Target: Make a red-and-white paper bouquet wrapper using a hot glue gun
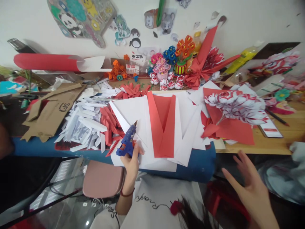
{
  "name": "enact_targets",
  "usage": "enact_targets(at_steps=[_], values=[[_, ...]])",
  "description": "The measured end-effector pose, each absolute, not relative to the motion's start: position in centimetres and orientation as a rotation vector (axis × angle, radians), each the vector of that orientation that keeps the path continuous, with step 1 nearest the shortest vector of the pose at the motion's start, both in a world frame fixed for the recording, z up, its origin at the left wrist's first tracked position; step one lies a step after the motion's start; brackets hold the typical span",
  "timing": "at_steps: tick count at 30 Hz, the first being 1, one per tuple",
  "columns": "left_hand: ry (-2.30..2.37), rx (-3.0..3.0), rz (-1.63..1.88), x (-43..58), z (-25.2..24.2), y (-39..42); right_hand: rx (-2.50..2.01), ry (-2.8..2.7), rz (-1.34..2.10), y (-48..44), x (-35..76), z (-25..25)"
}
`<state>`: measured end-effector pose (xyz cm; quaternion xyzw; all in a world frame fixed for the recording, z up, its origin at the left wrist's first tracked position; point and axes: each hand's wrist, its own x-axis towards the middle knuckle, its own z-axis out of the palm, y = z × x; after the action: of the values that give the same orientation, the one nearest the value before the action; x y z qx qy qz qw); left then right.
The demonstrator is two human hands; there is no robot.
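Note:
My left hand (132,158) is wrapped round the handle of a blue glue gun (128,140), its nozzle tilted up and to the right over white paper. Just right of the glue gun lies a red sheet of paper (163,143) with its two sides folded inward, resting on white folded paper (184,152). My right hand (250,184) hangs in front of the table's right part, fingers spread, holding nothing. Nearest to it on the table are a red sheet (240,135) and a bunch of red-and-white paper flowers (235,106).
White paper strips (82,127) and red paper strips (111,125) are heaped on the left, beside flattened cardboard (54,108). A red paper roll (47,62) lies behind. Small craft flowers (170,55) stand along the back. A phone (271,128) lies at the right. A pink stool (102,179) stands below.

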<state>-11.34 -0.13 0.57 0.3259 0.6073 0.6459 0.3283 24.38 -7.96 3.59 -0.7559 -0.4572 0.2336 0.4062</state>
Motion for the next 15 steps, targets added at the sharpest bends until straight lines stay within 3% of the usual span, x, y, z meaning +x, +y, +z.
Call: enact_targets(at_steps=[6, 9, 12, 15], values=[[1.598, 0.832, 1.700, -11.2, 0.9, 0.0, -1.167, -0.947, 1.227, -3.7, 20.9, 4.9], [1.583, 0.825, 1.719, -11.2, 0.8, 0.0, -1.033, -0.836, 1.358, -2.9, 20.8, 5.4], [1.619, 0.825, 1.709, -11.2, 0.7, -0.2, -1.063, -0.806, 1.301, -3.0, 21.0, 5.2], [1.624, 0.842, 1.704, -11.3, 0.6, -0.2, -1.361, -0.773, 0.849, -4.2, 22.1, 4.2]])
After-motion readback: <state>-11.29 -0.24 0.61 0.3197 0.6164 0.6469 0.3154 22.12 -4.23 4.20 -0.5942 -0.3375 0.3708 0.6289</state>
